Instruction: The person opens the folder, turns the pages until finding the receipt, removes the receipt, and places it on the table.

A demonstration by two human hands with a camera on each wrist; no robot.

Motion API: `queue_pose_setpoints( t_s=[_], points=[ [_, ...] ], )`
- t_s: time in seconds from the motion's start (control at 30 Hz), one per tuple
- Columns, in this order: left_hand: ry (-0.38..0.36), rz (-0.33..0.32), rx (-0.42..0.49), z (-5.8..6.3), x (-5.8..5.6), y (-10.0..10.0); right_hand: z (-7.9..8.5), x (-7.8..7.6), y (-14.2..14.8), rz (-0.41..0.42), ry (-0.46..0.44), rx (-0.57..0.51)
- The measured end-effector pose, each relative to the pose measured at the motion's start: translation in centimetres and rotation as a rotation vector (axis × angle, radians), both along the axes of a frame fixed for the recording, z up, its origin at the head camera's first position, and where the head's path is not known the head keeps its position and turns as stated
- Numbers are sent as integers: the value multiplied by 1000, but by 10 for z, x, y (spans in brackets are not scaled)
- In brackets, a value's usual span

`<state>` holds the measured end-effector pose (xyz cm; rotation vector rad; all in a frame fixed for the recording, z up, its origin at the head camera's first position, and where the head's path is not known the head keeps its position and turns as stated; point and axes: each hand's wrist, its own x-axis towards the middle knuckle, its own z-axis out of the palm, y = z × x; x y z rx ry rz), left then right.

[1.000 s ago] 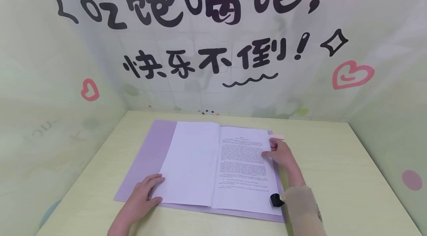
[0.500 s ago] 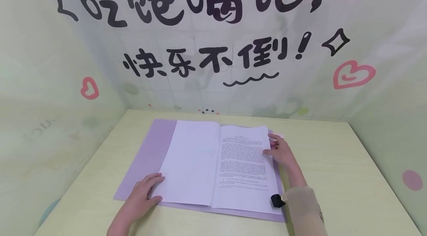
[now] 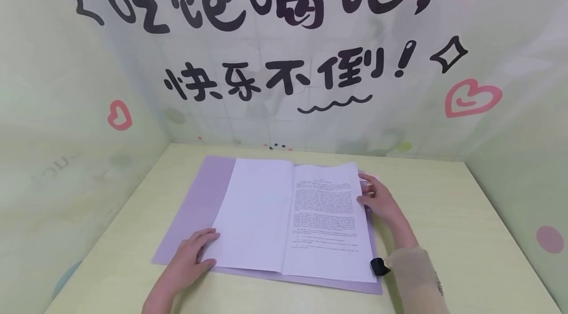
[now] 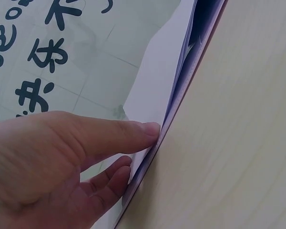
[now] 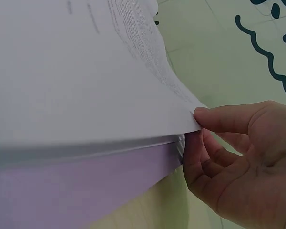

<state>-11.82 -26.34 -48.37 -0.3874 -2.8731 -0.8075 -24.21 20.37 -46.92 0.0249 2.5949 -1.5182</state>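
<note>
A lilac folder [image 3: 200, 205] lies open on the table, with a blank white page [image 3: 255, 215] on its left and a printed page [image 3: 326, 205] on its right. My left hand [image 3: 188, 260] rests at the lower left edge of the blank page, fingers loosely spread; in the left wrist view its thumb [image 4: 145, 131] presses on the page edge. At the right edge of the printed page, my right hand [image 3: 383, 203] pinches the sheet between thumb [image 5: 219, 118] and fingers. That sheet's upper right corner is raised. A pink tab behind the right hand is mostly hidden.
The light wooden table [image 3: 452, 235] extends round the folder. Printed wall sheets [image 3: 248, 122] with black lettering and hearts enclose it at the back and sides. A small black object [image 3: 380, 266] sits at the right sleeve cuff [image 3: 412, 269].
My right hand has shifted slightly right and up along the page edge, and the printed sheet's upper right corner has lifted. The pink tab is now more covered. My left hand has stayed put.
</note>
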Motion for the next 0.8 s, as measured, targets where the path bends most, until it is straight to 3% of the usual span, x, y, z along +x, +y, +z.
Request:
queue_pose_setpoints(
  t_s=[0.3,0.63,0.8],
  points=[
    [-34,7,1,2,0,-1,-2,-2,4,-3,-18,-35],
    [-3,1,-3,1,-2,-1,1,-1,5,-12,-12,-126],
    [-41,12,1,2,0,0,0,1,6,-19,-15,-121]
  ],
)
